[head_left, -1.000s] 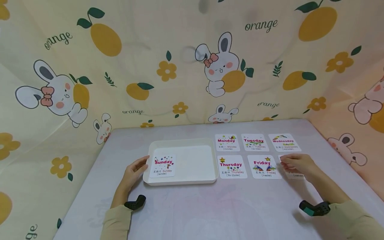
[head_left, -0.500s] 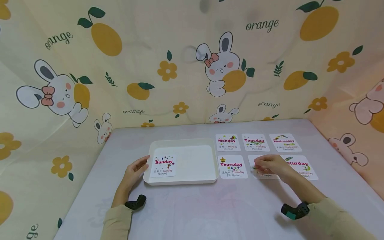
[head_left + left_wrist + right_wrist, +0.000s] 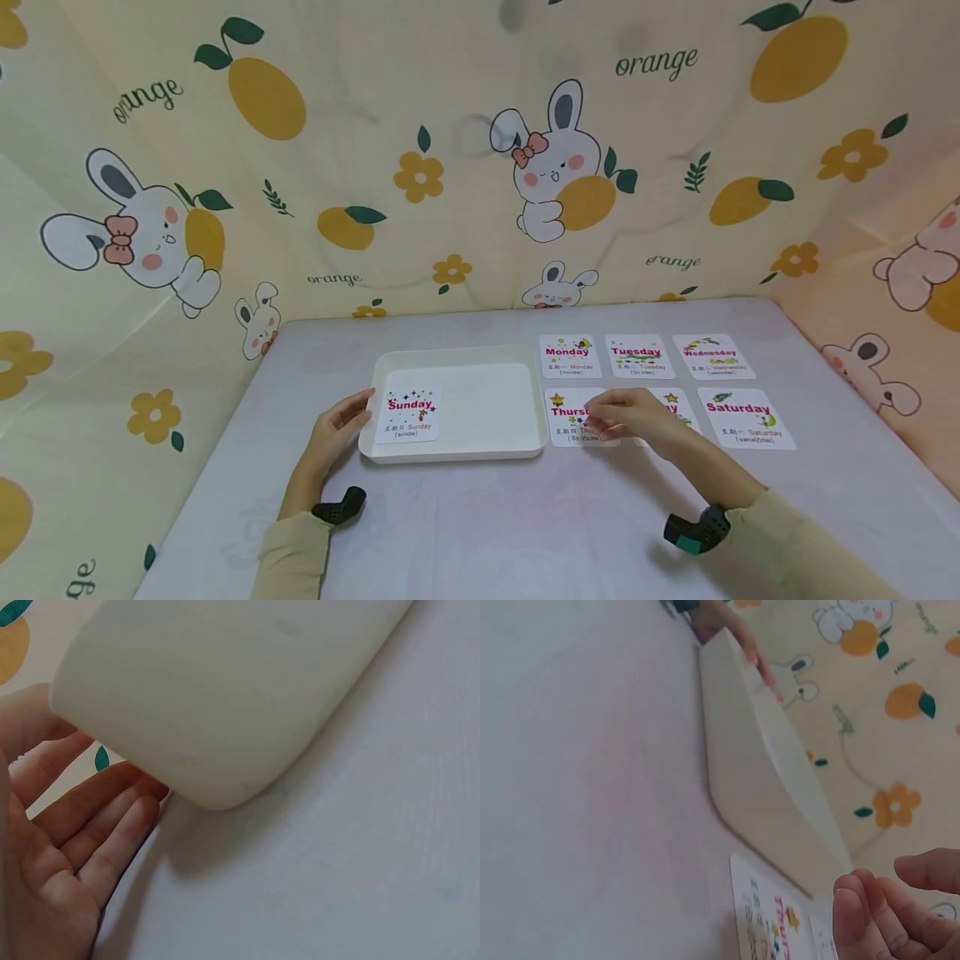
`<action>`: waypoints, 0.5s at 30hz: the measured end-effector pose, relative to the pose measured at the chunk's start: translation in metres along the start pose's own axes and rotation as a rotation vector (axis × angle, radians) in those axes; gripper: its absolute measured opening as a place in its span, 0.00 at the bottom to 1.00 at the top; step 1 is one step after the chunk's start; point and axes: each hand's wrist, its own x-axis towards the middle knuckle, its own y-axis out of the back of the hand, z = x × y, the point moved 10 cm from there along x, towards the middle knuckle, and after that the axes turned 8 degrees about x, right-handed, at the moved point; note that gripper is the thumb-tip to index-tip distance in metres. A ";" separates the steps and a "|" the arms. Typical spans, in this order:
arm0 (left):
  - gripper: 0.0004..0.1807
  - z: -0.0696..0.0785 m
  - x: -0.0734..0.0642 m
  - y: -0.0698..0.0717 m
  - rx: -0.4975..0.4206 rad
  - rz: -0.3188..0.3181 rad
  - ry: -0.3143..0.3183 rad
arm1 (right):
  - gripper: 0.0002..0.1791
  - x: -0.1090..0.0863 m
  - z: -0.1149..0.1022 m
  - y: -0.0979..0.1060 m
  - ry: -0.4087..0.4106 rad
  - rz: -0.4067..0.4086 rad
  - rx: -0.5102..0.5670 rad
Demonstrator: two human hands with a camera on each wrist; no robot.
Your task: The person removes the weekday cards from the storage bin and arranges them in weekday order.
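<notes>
A white tray (image 3: pixel 491 408) lies on the table with the Sunday card (image 3: pixel 408 427) at its left end. My left hand (image 3: pixel 330 437) touches the tray's left side with loosely extended fingers; in the left wrist view the fingers (image 3: pixel 112 851) lie along its wall. Over the second row of cards hovers my right hand (image 3: pixel 645 418). Its fingertips overlap the Thursday card (image 3: pixel 564 412), and the hand partly covers the Friday card (image 3: pixel 682 407). In the right wrist view a gap shows between its thumb (image 3: pixel 930 870) and bent fingers, with nothing held there.
Right of the tray, the back row holds the Monday card (image 3: pixel 567 357), Tuesday card (image 3: pixel 639 357) and Wednesday card (image 3: pixel 712 357). At the front row's right end lies the Saturday card (image 3: pixel 746 421). A bunny-and-orange printed cloth (image 3: pixel 465 183) hangs behind the table.
My right hand has swept left from over the Saturday card, past the Friday card, to the Thursday card. Saturday is uncovered now. The left hand, tray and cards keep their places.
</notes>
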 end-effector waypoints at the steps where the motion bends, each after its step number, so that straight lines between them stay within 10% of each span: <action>1: 0.25 0.000 0.000 0.000 0.004 -0.001 -0.006 | 0.23 0.001 -0.002 -0.004 0.007 -0.008 0.003; 15: 0.25 0.001 0.000 0.000 -0.007 -0.006 -0.018 | 0.21 0.020 -0.021 -0.052 0.047 -0.064 0.107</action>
